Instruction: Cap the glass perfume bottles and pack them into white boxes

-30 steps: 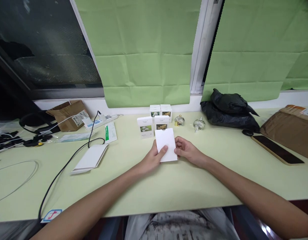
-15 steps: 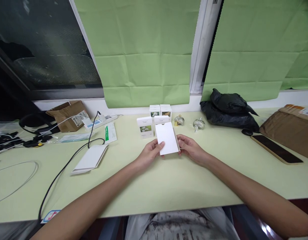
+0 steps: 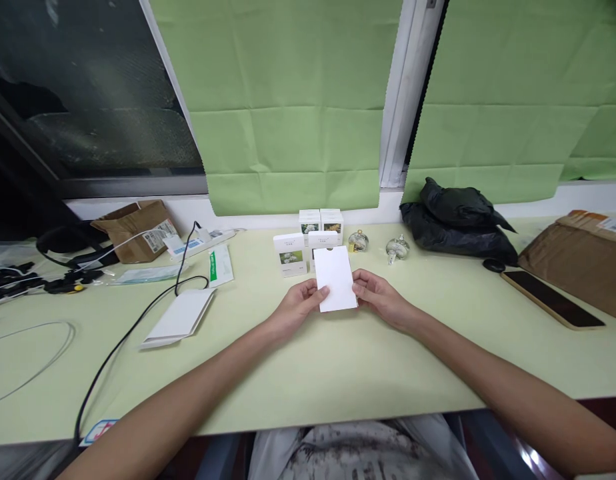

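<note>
We hold the white card sleeve [image 3: 336, 278] above the table [image 3: 338, 373], left hand [image 3: 297, 305] and right hand [image 3: 375, 297] pinching its side edges. It appears light, thin, easily creased; edge grip suits.

White card [image 3: 336, 278] hiding a small box [image 3: 318, 239], box print illegible, brown parcel [image 3: 583, 257] cut off

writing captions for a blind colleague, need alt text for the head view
Both hands, left hand and right hand, hold a flat white cardboard sleeve above a pale green table, with four small white boxes just behind it.
</note>
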Action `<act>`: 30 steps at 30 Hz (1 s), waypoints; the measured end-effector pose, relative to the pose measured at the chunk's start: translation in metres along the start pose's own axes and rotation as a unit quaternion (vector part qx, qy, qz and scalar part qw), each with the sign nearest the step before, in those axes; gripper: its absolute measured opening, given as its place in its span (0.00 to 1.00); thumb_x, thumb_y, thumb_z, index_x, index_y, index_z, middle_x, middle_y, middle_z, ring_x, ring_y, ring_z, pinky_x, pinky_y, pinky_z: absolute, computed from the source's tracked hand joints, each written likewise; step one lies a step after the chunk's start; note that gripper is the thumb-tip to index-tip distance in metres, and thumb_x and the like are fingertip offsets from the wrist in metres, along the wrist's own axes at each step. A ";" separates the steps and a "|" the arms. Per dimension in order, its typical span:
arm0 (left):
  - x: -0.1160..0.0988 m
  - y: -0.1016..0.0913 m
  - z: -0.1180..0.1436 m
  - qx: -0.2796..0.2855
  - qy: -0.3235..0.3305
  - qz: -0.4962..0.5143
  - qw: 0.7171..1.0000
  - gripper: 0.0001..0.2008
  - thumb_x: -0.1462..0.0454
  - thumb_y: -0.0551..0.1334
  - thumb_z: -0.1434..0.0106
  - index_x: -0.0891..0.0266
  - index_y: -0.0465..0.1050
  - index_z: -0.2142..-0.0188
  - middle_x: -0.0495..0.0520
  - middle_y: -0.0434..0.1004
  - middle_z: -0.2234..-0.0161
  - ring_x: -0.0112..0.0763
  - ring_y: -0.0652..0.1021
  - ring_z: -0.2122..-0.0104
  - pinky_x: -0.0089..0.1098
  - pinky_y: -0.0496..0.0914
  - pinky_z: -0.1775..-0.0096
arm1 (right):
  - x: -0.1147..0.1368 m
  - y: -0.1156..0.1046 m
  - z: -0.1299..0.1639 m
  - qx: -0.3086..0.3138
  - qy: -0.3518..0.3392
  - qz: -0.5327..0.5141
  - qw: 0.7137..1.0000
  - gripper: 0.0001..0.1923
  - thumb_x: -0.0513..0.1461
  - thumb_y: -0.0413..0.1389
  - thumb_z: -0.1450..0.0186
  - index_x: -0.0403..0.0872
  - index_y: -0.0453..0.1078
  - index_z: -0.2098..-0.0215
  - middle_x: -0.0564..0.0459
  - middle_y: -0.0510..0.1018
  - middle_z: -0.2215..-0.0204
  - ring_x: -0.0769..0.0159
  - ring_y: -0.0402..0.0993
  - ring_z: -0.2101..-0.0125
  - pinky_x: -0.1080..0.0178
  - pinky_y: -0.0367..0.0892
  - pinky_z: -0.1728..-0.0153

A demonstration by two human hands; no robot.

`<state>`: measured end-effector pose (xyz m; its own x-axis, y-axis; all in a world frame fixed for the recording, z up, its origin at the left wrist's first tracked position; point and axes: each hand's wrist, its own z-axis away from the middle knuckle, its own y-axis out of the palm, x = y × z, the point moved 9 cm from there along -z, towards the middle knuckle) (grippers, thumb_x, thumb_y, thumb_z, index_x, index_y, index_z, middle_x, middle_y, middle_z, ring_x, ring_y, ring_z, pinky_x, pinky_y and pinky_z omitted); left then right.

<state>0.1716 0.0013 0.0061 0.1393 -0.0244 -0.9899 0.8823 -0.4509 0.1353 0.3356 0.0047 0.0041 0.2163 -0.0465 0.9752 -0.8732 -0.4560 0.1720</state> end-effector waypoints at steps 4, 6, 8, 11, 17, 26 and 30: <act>-0.003 0.000 0.000 -0.010 0.007 -0.038 0.999 0.28 0.49 0.71 0.36 0.66 0.77 0.46 0.65 0.82 0.48 0.44 0.80 0.51 0.41 0.72 0.49 | -0.003 -0.001 0.000 -0.001 0.006 0.001 1.000 0.19 0.52 0.67 0.34 0.49 0.74 0.56 0.53 0.79 0.64 0.66 0.73 0.66 0.62 0.71 0.62; -0.004 -0.001 0.000 -0.023 0.007 -0.071 0.997 0.28 0.47 0.70 0.36 0.66 0.76 0.47 0.63 0.83 0.51 0.41 0.81 0.56 0.37 0.73 0.56 | -0.006 -0.003 -0.001 -0.008 0.014 0.011 1.000 0.19 0.53 0.66 0.33 0.48 0.76 0.55 0.51 0.79 0.62 0.65 0.74 0.65 0.62 0.73 0.62; -0.004 -0.004 0.002 -0.049 -0.003 -0.114 0.992 0.31 0.45 0.69 0.36 0.66 0.73 0.44 0.59 0.83 0.58 0.37 0.80 0.65 0.33 0.70 0.65 | -0.010 -0.005 -0.002 -0.021 0.026 0.019 0.999 0.20 0.53 0.65 0.33 0.47 0.76 0.53 0.50 0.80 0.62 0.65 0.75 0.66 0.61 0.75 0.63; -0.006 -0.015 0.007 -0.101 -0.014 -0.196 0.975 0.39 0.42 0.66 0.34 0.63 0.64 0.34 0.49 0.78 0.72 0.33 0.74 0.74 0.32 0.65 0.70 | -0.015 -0.009 -0.004 -0.049 0.047 0.018 0.998 0.24 0.51 0.68 0.35 0.47 0.73 0.47 0.52 0.80 0.65 0.66 0.76 0.71 0.58 0.79 0.67; -0.011 -0.017 0.016 -0.113 -0.015 -0.334 0.936 0.45 0.41 0.64 0.35 0.60 0.55 0.27 0.45 0.74 0.76 0.36 0.73 0.74 0.32 0.61 0.69 | -0.021 -0.012 -0.002 -0.047 0.065 0.094 0.992 0.26 0.52 0.69 0.37 0.48 0.69 0.50 0.57 0.78 0.74 0.66 0.77 0.78 0.60 0.78 0.76; -0.013 -0.005 0.018 -0.101 0.013 -0.423 0.901 0.38 0.44 0.59 0.30 0.56 0.53 0.28 0.46 0.74 0.74 0.39 0.73 0.75 0.32 0.59 0.69 | -0.017 -0.014 0.003 -0.057 0.038 0.255 0.964 0.18 0.54 0.62 0.32 0.49 0.70 0.59 0.58 0.75 0.76 0.71 0.68 0.82 0.69 0.63 0.87; -0.014 -0.005 0.018 -0.104 0.028 -0.430 0.897 0.36 0.43 0.59 0.30 0.56 0.56 0.30 0.46 0.73 0.75 0.39 0.72 0.76 0.33 0.59 0.69 | -0.014 -0.013 0.004 -0.059 0.039 0.263 0.962 0.19 0.55 0.62 0.33 0.49 0.70 0.62 0.57 0.76 0.77 0.70 0.69 0.82 0.68 0.63 0.87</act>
<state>0.1573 -0.0122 0.0191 -0.6147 0.2992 -0.7298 0.7385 -0.1068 -0.6658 0.3452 0.0075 -0.0124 -0.2985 -0.1747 0.9383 -0.8976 -0.2828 -0.3382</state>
